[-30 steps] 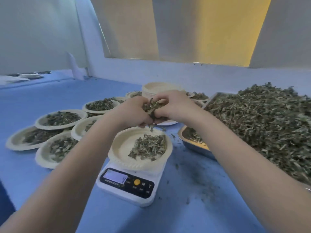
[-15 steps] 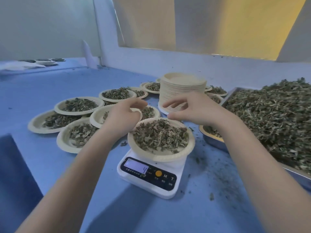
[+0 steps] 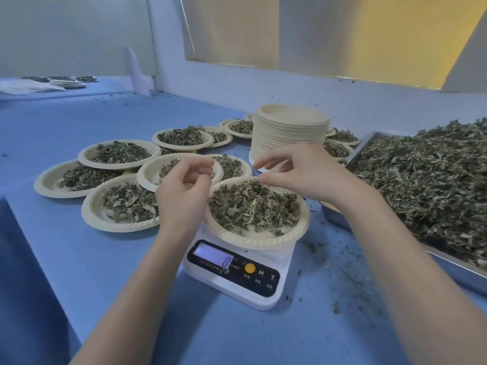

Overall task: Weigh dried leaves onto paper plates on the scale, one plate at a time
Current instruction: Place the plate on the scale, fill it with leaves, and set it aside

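From the head view, we hold both hands just above the paper plate (image 3: 257, 237) that sits on the scale (image 3: 234, 275) near the front of the blue counter (image 3: 79, 259). Our left hand (image 3: 184, 191) has its fingers (image 3: 203, 164) loosely curled; whether a few crumbs are pinched there we cannot tell. Our right hand (image 3: 303, 172) is released, fingers spread and holding nothing.

The risks, as we judge them: a wrist brushing the plate rim would upset the reading or tip the plate, since it overhangs the scale's platform. Leaves dropped from this height may scatter onto the counter, where crumbs already lie.

The dried leaves (image 3: 253, 206) on the plate are a loose, grey-green heap, light and brittle-looking, filling most of the dish. The display shows a digit, too blurred to trust. The tray of leaves (image 3: 421, 185) stands just to the right, filled plates (image 3: 118, 154) to the left.
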Motion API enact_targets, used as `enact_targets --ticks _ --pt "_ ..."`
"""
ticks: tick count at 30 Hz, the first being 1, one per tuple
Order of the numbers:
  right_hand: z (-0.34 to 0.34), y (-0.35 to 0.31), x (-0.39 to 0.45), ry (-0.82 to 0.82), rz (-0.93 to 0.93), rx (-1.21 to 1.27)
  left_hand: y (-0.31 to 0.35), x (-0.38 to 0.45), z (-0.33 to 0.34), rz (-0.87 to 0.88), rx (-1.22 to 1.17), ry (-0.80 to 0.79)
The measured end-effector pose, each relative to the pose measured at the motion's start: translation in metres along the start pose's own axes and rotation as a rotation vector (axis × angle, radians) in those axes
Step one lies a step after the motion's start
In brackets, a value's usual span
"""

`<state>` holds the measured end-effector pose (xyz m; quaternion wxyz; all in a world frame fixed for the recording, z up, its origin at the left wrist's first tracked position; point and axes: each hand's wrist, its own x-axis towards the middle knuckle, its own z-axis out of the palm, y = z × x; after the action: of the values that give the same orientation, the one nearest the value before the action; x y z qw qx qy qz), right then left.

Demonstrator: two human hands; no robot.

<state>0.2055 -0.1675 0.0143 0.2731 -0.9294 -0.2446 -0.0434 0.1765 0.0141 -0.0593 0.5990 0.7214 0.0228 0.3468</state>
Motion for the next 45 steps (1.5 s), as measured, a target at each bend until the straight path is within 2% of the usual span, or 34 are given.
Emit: enact_targets --ticks 11,15,21,25,27,31,33,35,41,45 --pt "0.05 -0.008 0.009 -0.073 -0.091 -0.412 -0.01 -0.003 -0.01 -0.073 0.013 0.006" --pt "0.05 -0.005 0.013 -0.062 -0.176 -0.366 -0.011 -0.003 -0.01 -0.085 -0.007 0.005" --pt "0.039 -0.006 0.016 0.189 -0.298 -0.344 -0.012 -0.003 -0.009 -0.086 -0.015 -0.008" --pt "0.031 -0.006 0.015 0.315 -0.285 -0.222 -0.011 -0.004 -0.009 -0.084 -0.014 -0.008" --pt "0.033 -0.005 0.017 0.275 -0.284 -0.233 -0.011 -0.004 -0.009 -0.082 -0.011 -0.008" --pt "0.053 -0.003 0.015 0.025 -0.23 -0.335 -0.01 -0.005 -0.009 -0.085 -0.007 -0.015" --pt "0.059 -0.004 0.015 -0.035 -0.216 -0.385 -0.01 -0.005 -0.01 -0.089 -0.009 -0.012" --pt "0.057 -0.006 0.017 -0.019 -0.24 -0.398 -0.011 -0.004 -0.01 -0.093 -0.011 -0.008" --pt "0.032 -0.012 0.019 0.191 -0.29 -0.27 -0.01 -0.004 -0.01 -0.087 0.003 -0.011" --pt "0.023 -0.014 0.018 0.246 -0.3 -0.235 -0.009 -0.004 -0.009 -0.09 0.01 -0.013"
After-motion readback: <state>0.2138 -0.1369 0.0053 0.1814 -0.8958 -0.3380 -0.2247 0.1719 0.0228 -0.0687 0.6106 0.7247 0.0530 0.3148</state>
